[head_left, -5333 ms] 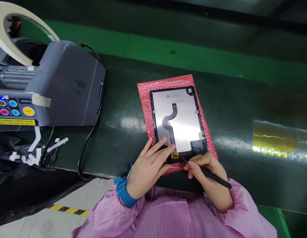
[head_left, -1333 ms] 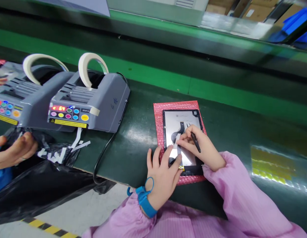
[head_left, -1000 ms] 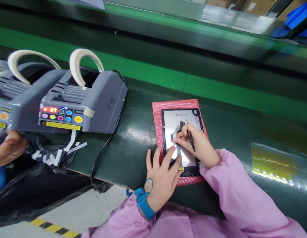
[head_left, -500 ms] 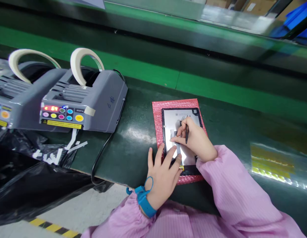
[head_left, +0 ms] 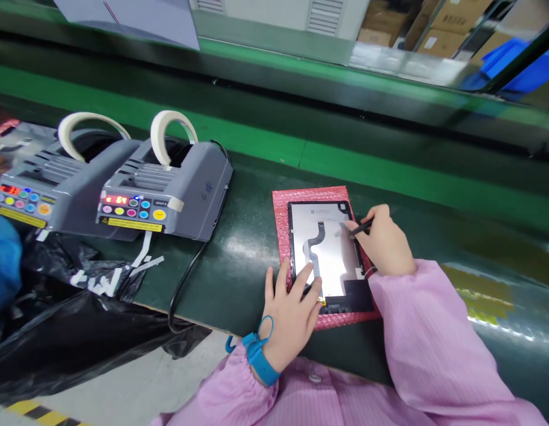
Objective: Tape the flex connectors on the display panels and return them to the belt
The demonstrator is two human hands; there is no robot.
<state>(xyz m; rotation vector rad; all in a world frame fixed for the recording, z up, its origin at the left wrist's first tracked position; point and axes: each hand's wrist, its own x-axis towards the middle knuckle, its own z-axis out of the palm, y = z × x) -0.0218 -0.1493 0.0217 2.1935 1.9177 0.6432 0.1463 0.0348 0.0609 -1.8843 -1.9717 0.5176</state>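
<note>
A flat panel [head_left: 334,254] with a silvery back and black border lies on a pink bubble-wrap sheet [head_left: 282,222]. A dark curved flex cable [head_left: 319,235] runs down its back, with a pale strip over the lower part. My left hand [head_left: 292,313], in a blue wrist strap [head_left: 260,360], rests with fingers spread on the panel's lower left. At the panel's right edge, my right hand [head_left: 383,239] grips a black pen-like tool [head_left: 362,226], whose tip is over the panel.
Two grey tape dispensers [head_left: 192,195] stand at the left, with white tape scraps [head_left: 101,281] on black plastic below. A black cord [head_left: 181,290] hangs off the edge. Yellowish film [head_left: 478,290] lies at the right. Another person's blue sleeve [head_left: 3,266] shows far left.
My right hand has moved right, away from the flex cable to the panel's right side, with the tool still held. My left hand stays on the panel. The view has shifted slightly.
</note>
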